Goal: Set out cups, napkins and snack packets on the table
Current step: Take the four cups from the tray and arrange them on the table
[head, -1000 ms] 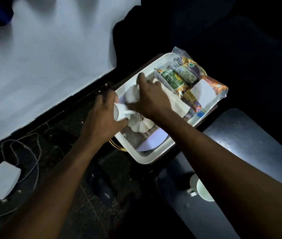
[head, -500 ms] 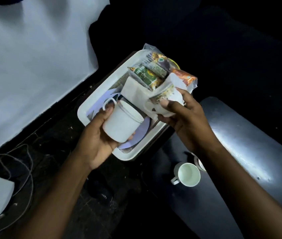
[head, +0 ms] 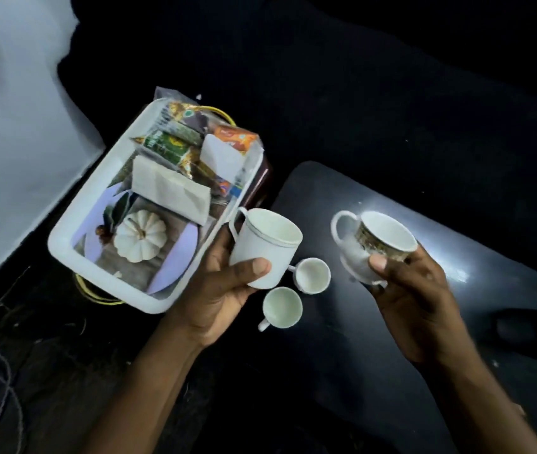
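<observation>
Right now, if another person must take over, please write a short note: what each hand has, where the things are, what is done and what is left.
Left hand: holds the plain white cup, upright, above the table edge.
Right hand: holds the patterned cup, tilted, over the dark table.
Done: two small white cups stand on the table.
Left: set down both held cups, then take the napkins and snack packets from the white tray.
</observation>
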